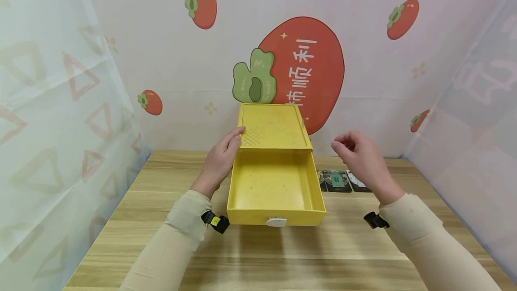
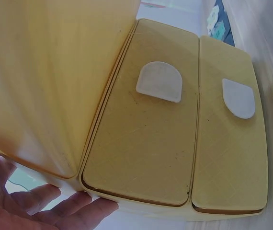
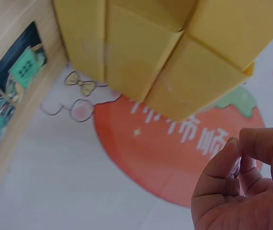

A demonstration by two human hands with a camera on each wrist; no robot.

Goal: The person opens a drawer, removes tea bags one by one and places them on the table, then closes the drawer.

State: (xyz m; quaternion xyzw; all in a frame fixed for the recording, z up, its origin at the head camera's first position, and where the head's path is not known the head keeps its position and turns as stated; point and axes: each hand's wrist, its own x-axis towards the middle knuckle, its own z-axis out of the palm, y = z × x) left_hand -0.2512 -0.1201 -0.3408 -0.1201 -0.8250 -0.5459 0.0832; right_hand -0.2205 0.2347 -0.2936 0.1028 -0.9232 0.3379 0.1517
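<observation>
A yellow drawer cabinet (image 1: 272, 125) stands on the table with its top drawer (image 1: 278, 226) pulled out. The drawer's floor is bare, and a white tab handle (image 1: 276, 222) sits on its front. Below it, two closed drawers (image 2: 136, 143) with white handles show in the left wrist view. My left hand (image 1: 220, 158) rests against the cabinet's left side, fingers fairly straight along it. To the right of the cabinet, my right hand (image 1: 363, 158) hovers apart from it. Its fingers (image 3: 218, 177) are curled, thumb and forefinger tips meeting; no object shows between them.
Several dark picture cards with green labels (image 1: 336, 179) lie on the wooden table (image 1: 157, 219), right of the cabinet. A printed cloth (image 1: 194, 66) hangs behind, with more cloth walls on both sides. Each wrist wears a black strap (image 1: 215, 221).
</observation>
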